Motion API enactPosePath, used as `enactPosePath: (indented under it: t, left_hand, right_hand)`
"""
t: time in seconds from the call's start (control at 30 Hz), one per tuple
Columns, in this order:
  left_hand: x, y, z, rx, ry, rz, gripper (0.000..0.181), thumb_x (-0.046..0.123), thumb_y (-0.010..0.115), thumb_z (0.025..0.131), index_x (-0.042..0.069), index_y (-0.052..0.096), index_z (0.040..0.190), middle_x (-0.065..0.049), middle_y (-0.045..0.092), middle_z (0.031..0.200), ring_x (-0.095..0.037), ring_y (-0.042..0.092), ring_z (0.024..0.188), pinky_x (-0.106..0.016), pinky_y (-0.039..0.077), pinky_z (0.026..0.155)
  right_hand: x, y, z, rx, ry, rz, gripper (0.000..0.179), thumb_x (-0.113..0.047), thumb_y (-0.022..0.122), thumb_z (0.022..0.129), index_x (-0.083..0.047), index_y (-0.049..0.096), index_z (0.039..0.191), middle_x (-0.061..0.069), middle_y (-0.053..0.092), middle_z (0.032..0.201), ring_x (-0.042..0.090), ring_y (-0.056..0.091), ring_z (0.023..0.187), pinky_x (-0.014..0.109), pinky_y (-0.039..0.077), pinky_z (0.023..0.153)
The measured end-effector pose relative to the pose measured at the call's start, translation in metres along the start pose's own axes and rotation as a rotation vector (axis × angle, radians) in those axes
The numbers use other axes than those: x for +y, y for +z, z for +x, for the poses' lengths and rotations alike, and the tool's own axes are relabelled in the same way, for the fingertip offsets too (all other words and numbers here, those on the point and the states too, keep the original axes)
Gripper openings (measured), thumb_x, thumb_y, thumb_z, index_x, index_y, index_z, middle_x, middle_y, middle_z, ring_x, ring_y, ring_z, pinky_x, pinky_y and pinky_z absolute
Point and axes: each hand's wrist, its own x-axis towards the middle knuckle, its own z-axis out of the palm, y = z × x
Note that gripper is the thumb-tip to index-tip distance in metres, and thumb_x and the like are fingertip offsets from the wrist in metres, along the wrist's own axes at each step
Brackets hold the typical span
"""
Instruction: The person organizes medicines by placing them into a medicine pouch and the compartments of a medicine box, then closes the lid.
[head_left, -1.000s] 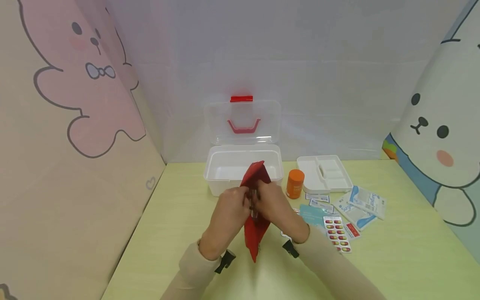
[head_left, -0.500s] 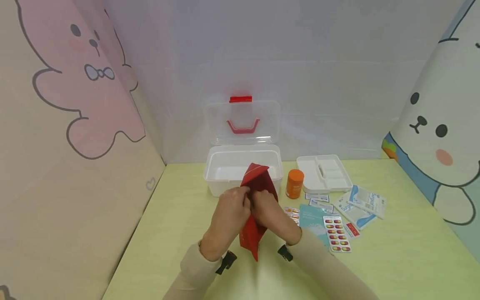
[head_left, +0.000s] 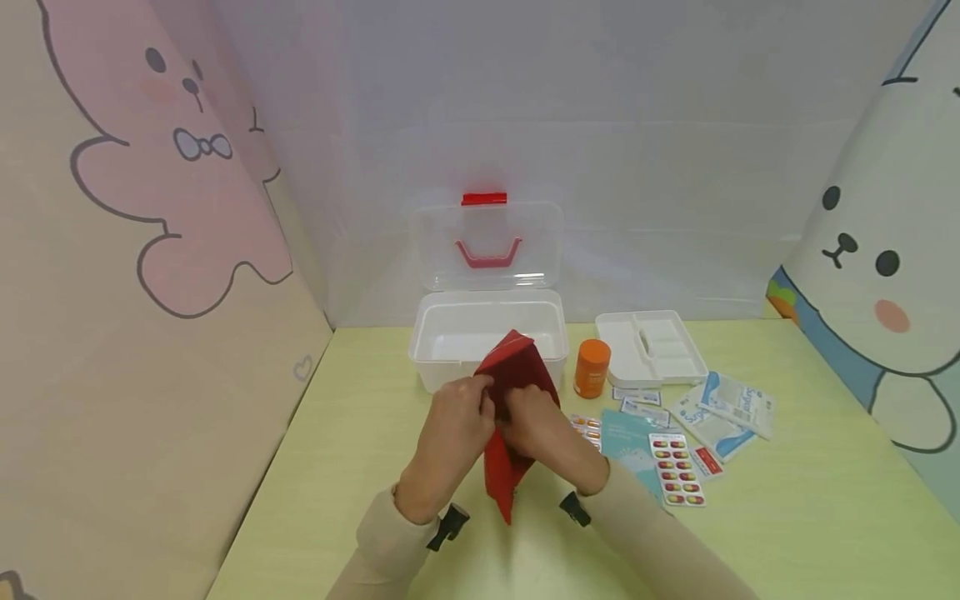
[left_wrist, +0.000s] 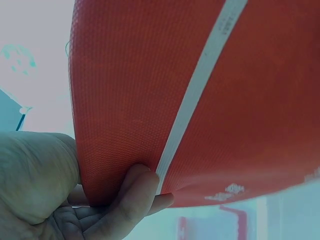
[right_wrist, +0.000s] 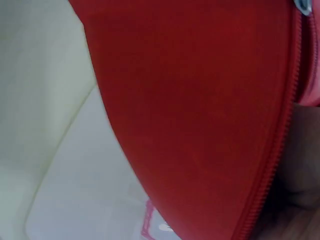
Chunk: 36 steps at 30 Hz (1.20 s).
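Note:
A red zippered pouch [head_left: 501,477] is held upright over the table, its mouth spread. My left hand [head_left: 456,425] pinches the left side of it. In the left wrist view the thumb [left_wrist: 132,197] lies against the red fabric beside a pale stripe. My right hand [head_left: 542,423] reaches into the mouth, and its fingers are hidden inside. From the right wrist, the zipper teeth [right_wrist: 272,167] run along the opening, next to part of the hand [right_wrist: 302,150]. Whatever the right fingers touch inside cannot be seen.
Behind the pouch stands a white box [head_left: 450,333] with its clear lid raised. To the right are an orange bottle [head_left: 592,368], a white divided tray [head_left: 626,346], blister packs [head_left: 677,471], a teal packet [head_left: 626,442] and Surgical-type white packets [head_left: 738,404].
My right hand has gone deeper into the pouch; a clear, shiny item seen at its fingers earlier is out of sight. The left hand keeps its pinch, and the pouch mouth has widened.

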Motion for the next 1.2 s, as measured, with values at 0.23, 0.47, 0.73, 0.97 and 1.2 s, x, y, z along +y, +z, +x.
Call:
enactPosePath:
  t: [0.23,0.47,0.73,0.97,1.2]
  left_hand:
    - [-0.002,0.000,-0.001,-0.032,-0.033,-0.024,0.017,-0.002,0.061,0.087,-0.002,0.072,0.100,-0.015,0.073,0.089,-0.025,0.069,0.078,-0.034,0.058,0.069]
    - [-0.007,-0.001,-0.003,-0.076,-0.098,-0.068,0.019,0.000,0.059,0.089,-0.002,0.071,0.104,-0.014,0.072,0.091,-0.020,0.065,0.073,-0.025,0.056,0.061]
    - [-0.014,-0.003,-0.003,-0.063,-0.116,-0.091,0.020,-0.001,0.058,0.089,-0.004,0.070,0.105,-0.017,0.072,0.093,-0.021,0.066,0.074,-0.025,0.055,0.060]
    - [-0.016,-0.002,-0.002,-0.078,-0.134,-0.101,0.021,-0.001,0.057,0.090,-0.003,0.070,0.107,-0.016,0.073,0.095,-0.020,0.066,0.075,-0.026,0.057,0.060]
    - [-0.018,0.000,-0.001,-0.082,-0.135,-0.098,0.021,-0.001,0.058,0.090,-0.003,0.070,0.106,-0.015,0.073,0.094,-0.020,0.065,0.075,-0.025,0.056,0.061]
  right_hand:
    - [0.002,-0.031,-0.017,0.078,-0.015,0.100,0.023,-0.023,0.073,0.087,-0.008,0.065,0.103,0.004,0.067,0.081,0.017,0.059,0.069,0.029,0.054,0.061]
    - [0.017,-0.065,-0.038,0.166,-0.056,0.164,0.032,-0.021,0.071,0.089,-0.007,0.066,0.117,0.007,0.075,0.103,0.021,0.073,0.084,0.032,0.060,0.070]
    - [0.050,-0.087,-0.053,0.176,-0.010,0.034,0.026,-0.023,0.072,0.088,-0.009,0.067,0.109,0.006,0.075,0.100,0.021,0.073,0.084,0.038,0.057,0.071]
    - [0.084,-0.087,-0.061,0.031,0.108,-0.043,0.045,-0.028,0.076,0.086,-0.008,0.063,0.124,0.012,0.070,0.115,0.029,0.068,0.097,0.044,0.058,0.077]
    - [0.124,-0.065,-0.060,-0.107,0.175,-0.032,0.056,-0.030,0.079,0.082,-0.006,0.059,0.129,0.016,0.066,0.124,0.036,0.062,0.111,0.052,0.053,0.089]
